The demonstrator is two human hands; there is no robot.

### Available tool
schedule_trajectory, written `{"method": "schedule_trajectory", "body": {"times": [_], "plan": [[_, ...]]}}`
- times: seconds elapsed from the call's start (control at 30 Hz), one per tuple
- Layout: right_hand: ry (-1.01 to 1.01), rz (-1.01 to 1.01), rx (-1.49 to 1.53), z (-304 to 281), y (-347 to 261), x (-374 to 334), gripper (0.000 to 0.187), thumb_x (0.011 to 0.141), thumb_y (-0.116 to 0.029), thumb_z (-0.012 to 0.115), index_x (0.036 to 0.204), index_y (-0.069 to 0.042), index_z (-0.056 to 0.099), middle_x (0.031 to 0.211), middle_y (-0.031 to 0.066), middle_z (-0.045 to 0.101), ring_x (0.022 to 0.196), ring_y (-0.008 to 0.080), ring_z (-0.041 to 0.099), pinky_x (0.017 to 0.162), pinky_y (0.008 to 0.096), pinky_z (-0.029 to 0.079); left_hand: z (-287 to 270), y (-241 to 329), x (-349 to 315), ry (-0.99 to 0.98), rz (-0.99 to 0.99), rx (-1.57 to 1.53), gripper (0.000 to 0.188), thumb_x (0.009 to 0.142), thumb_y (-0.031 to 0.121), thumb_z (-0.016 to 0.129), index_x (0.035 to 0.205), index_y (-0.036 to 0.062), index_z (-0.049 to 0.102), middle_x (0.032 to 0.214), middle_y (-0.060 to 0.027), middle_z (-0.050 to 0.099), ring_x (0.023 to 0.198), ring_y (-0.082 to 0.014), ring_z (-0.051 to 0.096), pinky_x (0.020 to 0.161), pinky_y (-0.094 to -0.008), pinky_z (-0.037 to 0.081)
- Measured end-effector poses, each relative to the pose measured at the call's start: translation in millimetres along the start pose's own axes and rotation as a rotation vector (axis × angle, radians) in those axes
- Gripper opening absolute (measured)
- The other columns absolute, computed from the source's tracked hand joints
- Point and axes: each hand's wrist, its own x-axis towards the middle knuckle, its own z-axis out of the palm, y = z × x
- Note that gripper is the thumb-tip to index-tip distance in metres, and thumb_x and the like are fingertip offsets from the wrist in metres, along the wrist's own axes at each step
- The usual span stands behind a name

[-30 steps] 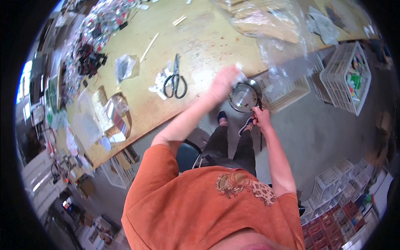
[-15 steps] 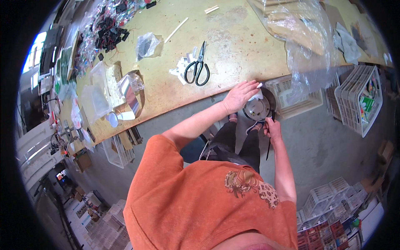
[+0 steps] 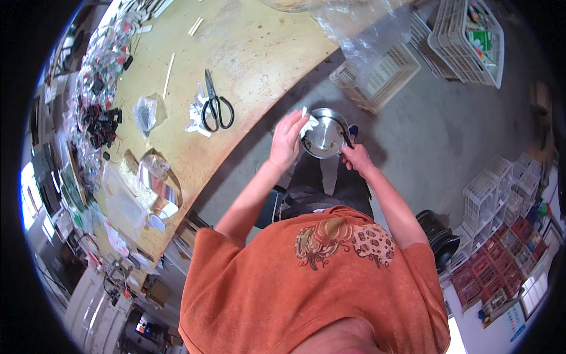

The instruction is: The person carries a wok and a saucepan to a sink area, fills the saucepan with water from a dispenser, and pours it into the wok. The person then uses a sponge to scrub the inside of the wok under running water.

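Observation:
My right hand (image 3: pixel 356 158) grips a round, shiny metal bowl (image 3: pixel 322 137) by its near right rim. A thin dark stick (image 3: pixel 346 139) lies along that rim, by the same hand's fingers. Small greenish bits show inside the bowl. At the bowl's left side, my left hand (image 3: pixel 286 141) has its fingers pressed together with a crumpled white tissue (image 3: pixel 309 125) held at them. The bowl is in front of my legs, beyond the table's edge. Black-handled scissors (image 3: pixel 217 107) lie on the table over white paper scraps (image 3: pixel 197 117).
The yellowish table (image 3: pixel 247 71) fills the upper left. On it are a clear plastic bag (image 3: pixel 146 113), a pale wooden stick (image 3: pixel 169 75) and black parts (image 3: pixel 100 125). A beige crate (image 3: pixel 383 79) stands on the floor beyond the bowl, plastic sheeting (image 3: pixel 359 35) hanging over it.
My body has turned right, away from the table. The bowl has come clear of the table edge, its inside now more visible. Both hands stay at it.

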Motion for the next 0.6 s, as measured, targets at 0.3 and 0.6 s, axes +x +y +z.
{"method": "schedule_trajectory", "body": {"times": [0.3, 0.6], "plan": [[0.152, 0.036, 0.317, -46, 81, -52, 0.028, 0.080, -0.029, 0.059, 0.066, -0.005, 0.052, 0.057, 0.0050, 0.054, 0.038, 0.0109, 0.048, 0.035, 0.0244, 0.034, 18, -52, -47, 0.076, -0.869, -0.901, 0.019, 0.095, 0.026, 0.048, 0.095, 0.0094, 0.058, 0.069, 0.0015, 0.057, 0.056, -0.0049, 0.049, 0.045, -0.0203, 0.035], [0.289, -0.171, 0.416, -82, 111, -103, 0.037, 0.080, -0.035, 0.059, 0.064, -0.001, 0.056, 0.056, 0.0042, 0.057, 0.042, 0.0116, 0.053, 0.042, 0.0265, 0.042, 33, 47, 8, -0.096, -0.899, -0.840, 0.016, 0.090, 0.021, 0.053, 0.099, 0.0066, 0.056, 0.078, -0.0023, 0.062, 0.063, -0.0087, 0.055, 0.054, -0.0216, 0.043]]}}
